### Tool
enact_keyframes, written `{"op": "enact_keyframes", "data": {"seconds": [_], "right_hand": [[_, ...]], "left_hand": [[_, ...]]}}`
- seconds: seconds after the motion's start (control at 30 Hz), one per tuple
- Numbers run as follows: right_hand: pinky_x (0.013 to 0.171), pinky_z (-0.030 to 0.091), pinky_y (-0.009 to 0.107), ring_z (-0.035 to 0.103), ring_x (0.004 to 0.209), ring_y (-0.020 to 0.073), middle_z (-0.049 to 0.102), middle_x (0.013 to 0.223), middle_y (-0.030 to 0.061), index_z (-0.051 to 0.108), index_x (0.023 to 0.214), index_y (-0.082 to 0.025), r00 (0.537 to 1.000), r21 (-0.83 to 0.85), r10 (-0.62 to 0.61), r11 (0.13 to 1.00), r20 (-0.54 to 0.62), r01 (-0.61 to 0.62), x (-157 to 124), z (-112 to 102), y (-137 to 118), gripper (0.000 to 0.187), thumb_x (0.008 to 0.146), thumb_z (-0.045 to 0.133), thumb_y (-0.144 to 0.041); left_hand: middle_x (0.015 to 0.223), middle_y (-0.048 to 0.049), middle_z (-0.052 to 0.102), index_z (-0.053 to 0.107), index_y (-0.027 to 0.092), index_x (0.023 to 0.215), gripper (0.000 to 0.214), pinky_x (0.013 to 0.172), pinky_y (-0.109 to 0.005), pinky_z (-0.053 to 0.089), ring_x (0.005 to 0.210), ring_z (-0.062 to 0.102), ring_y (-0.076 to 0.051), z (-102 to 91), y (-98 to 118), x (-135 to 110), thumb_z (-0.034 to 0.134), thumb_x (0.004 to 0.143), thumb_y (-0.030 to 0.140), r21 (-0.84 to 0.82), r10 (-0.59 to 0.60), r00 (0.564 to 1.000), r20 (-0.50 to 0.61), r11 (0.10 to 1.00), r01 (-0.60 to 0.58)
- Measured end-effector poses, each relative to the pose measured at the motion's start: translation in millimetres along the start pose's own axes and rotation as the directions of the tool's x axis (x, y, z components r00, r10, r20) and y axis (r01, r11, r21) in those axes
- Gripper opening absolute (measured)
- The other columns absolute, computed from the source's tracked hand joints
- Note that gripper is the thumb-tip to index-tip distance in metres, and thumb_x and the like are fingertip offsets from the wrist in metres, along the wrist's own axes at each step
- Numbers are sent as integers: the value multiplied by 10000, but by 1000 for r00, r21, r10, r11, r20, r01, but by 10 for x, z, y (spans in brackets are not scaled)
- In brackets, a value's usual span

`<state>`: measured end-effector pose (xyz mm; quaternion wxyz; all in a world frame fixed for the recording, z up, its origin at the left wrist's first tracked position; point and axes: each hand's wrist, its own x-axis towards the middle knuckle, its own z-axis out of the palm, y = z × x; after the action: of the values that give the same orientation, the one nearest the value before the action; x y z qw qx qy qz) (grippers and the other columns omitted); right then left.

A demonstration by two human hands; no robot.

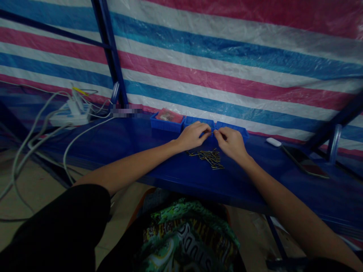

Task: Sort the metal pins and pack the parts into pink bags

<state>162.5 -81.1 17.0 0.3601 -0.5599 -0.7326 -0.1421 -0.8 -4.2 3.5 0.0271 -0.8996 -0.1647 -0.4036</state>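
Note:
My left hand (193, 135) and my right hand (230, 142) meet fingertip to fingertip over the blue table (136, 143), both pinched on a thin small metal pin (212, 132) held between them. Just below the hands lies a loose pile of small metal pins (209, 157) on the tabletop. Behind the hands stand three small blue bins in a row: the left bin (166, 121) holds reddish packets, the middle bin (198, 121) and the right bin (236, 130) are partly hidden by my fingers.
A white power strip (69, 115) with plugged cables sits at the table's left, its cords hanging over the edge. A dark phone (304, 161) and a small white case (273, 142) lie at the right. A striped tarp (227, 75) hangs behind.

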Motion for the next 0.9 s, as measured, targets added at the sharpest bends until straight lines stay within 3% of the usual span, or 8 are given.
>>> {"op": "enact_keyframes", "data": {"seconds": [0.2,0.7,0.9], "right_hand": [[562,344,274,509,565,141,549,604,-5,608,837,-198,1000,89,0,996,-9,1,-9,0,-11,165,826,490,-312],[553,308,282,499,562,149,572,619,27,582,674,-192,1000,4,-8,1000,-6,8,-8,7,-1,296,880,425,-335],[560,342,269,510,549,142,545,590,-8,606,857,-187,1000,69,23,997,-13,-22,-16,11,-1,186,837,508,-344]], "left_hand": [[878,-49,642,589,184,905,159,764,-328,434,840,549,-179,-1,-9,6,437,896,232,24,17,1000,14,1000,-18],[874,-36,639,557,192,947,110,752,-315,448,846,559,-179,-3,23,-11,482,875,228,-11,-13,1000,-25,1000,12],[887,-44,642,564,183,930,153,756,-313,435,837,549,-175,18,-6,-8,415,913,216,31,0,1000,-30,1000,1]]}}
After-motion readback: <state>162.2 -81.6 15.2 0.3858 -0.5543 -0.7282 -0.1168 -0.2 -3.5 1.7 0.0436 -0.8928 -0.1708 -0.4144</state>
